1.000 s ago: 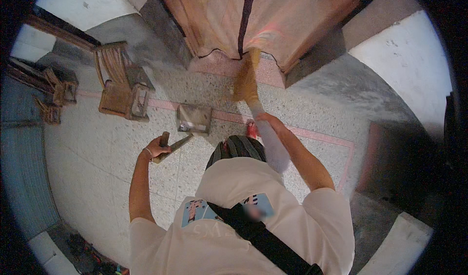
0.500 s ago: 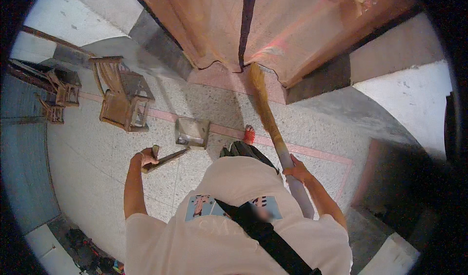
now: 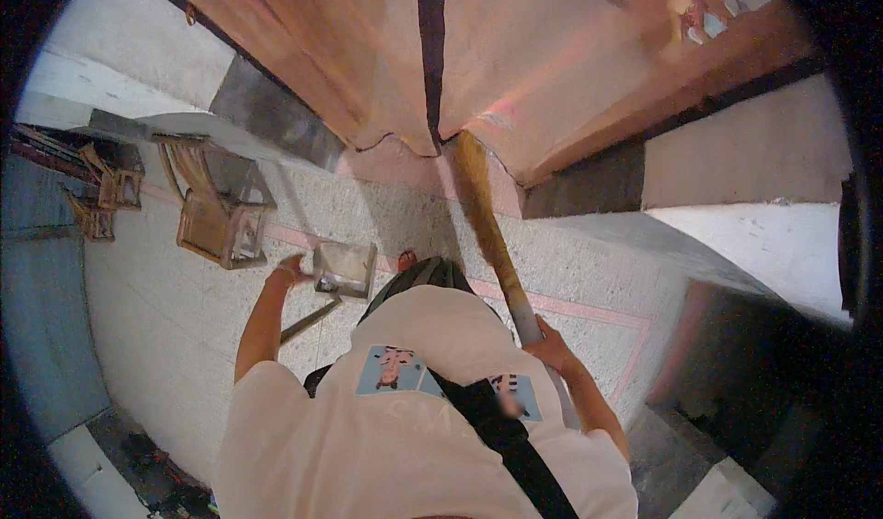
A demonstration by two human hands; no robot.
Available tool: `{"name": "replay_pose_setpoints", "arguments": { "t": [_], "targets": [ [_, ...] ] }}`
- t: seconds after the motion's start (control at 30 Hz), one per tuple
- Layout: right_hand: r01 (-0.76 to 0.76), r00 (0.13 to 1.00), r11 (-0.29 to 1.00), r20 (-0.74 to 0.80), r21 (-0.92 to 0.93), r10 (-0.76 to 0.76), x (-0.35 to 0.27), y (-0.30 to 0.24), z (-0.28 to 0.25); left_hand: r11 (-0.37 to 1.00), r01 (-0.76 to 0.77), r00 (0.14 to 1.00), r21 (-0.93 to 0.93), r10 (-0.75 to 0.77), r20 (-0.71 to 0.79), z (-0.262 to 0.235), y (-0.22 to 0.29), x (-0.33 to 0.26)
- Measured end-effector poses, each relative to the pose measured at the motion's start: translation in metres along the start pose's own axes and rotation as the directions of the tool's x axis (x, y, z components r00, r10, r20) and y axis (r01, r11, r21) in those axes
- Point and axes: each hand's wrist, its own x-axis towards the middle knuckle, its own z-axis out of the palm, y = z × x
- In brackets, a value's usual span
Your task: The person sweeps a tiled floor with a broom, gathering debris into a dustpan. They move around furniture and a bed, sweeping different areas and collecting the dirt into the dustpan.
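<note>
Head camera, looking straight down over my white shirt (image 3: 414, 427): my right hand (image 3: 549, 340) is closed around the lower end of a long wooden pole (image 3: 487, 224), which runs up from my grip to the foot of the wooden doors (image 3: 368, 50), its far end at the gap between them. My left hand (image 3: 292, 269) is wrapped around the grip of a metal tool (image 3: 311, 317) that slants down over the speckled floor (image 3: 156, 298), just beside a small square metal box (image 3: 345, 269). A wooden chair (image 3: 216, 211) stands farther to my left.
</note>
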Motion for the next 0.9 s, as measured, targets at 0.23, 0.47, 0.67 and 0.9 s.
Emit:
{"name": "replay_pose_setpoints", "arguments": {
  "t": [0.23, 0.47, 0.67, 0.9],
  "targets": [
    [0.089, 0.994, 0.995, -0.061, -0.038, -0.091, 0.020, -0.014, 0.006, 0.778, -0.543, 0.802, -0.315, 0.369, -0.470, -0.013, -0.010, 0.078],
    [0.153, 0.988, 0.966, -0.067, 0.207, -0.143, 0.063, -0.098, 0.005, 0.892, -0.433, 0.890, -0.131, 0.399, -0.219, -0.065, 0.048, 0.065],
    [0.234, 0.971, 0.800, -0.097, 0.553, -0.217, 0.099, -0.168, 0.028, 0.978, -0.037, 0.908, 0.205, -0.053, 0.415, -0.029, -0.057, -0.017],
    [-0.015, 0.860, 0.296, 0.164, 0.955, -0.484, 0.128, -0.204, -0.001, 0.994, 0.045, 0.874, 0.101, -0.088, 0.478, -0.005, -0.077, -0.054]
  ]
}}
